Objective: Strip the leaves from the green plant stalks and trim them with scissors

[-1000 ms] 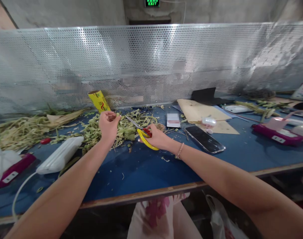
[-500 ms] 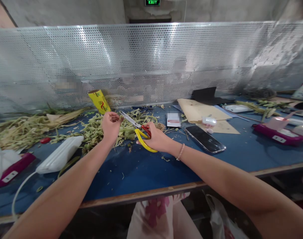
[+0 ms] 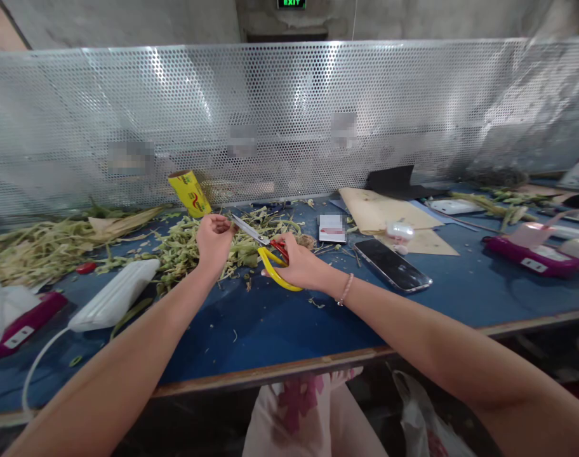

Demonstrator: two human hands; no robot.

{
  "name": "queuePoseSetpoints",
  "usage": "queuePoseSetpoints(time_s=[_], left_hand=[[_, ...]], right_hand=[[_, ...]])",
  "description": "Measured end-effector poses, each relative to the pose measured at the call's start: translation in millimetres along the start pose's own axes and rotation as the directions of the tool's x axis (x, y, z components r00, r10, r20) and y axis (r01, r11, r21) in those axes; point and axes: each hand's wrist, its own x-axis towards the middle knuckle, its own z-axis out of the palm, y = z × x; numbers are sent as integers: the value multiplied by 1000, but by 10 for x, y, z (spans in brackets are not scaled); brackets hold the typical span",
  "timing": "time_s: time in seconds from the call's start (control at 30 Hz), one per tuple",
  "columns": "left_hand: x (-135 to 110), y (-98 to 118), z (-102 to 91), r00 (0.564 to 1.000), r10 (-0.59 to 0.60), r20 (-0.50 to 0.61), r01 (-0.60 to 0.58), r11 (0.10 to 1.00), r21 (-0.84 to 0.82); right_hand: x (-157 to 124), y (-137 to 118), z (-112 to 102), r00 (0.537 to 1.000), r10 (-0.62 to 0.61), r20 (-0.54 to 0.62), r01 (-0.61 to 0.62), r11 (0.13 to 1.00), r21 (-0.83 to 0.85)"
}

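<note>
Perforated metal screen (image 3: 289,82) runs along the back of a blue surface (image 3: 270,333), with a lit green exit sign (image 3: 292,4) on the wall beyond. Near the middle, the right hand (image 3: 296,263) has its fingers wrapped about the yellow and red handles of the scissors (image 3: 249,230), whose blades point away toward the left hand (image 3: 214,242). That hand is above a heap of green plant pieces (image 3: 175,252), its fingers curled close together, fingertips just beside the blade tips; whether they pinch a small piece, I cannot tell at this size. Behind it a yellow tube (image 3: 190,193) stands tilted near the screen. Left of the heap lies a white corded device (image 3: 115,295); right of the right hand, a dark phone (image 3: 393,265) lies near some tan paper (image 3: 372,212).
</note>
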Motion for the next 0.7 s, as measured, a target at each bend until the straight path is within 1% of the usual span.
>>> queuePoseSetpoints(time_s=[0.3, 0.47, 0.57, 0.7], left_hand=[[9, -14, -3, 1000, 12, -1, -12, 1000, 19], [9, -29, -4, 1000, 14, 8, -15, 999, 44], [4, -41, -5, 1000, 20, 16, -21, 998, 58], [0, -46, -3, 999, 30, 34, -32, 999, 37]], right_hand=[[1, 9, -9, 1000, -11, 19, 12, 1000, -26], [7, 27, -5, 1000, -21, 15, 21, 999, -24], [11, 42, 4, 999, -11, 32, 11, 1000, -22], [16, 52, 15, 999, -18, 26, 18, 1000, 4]])
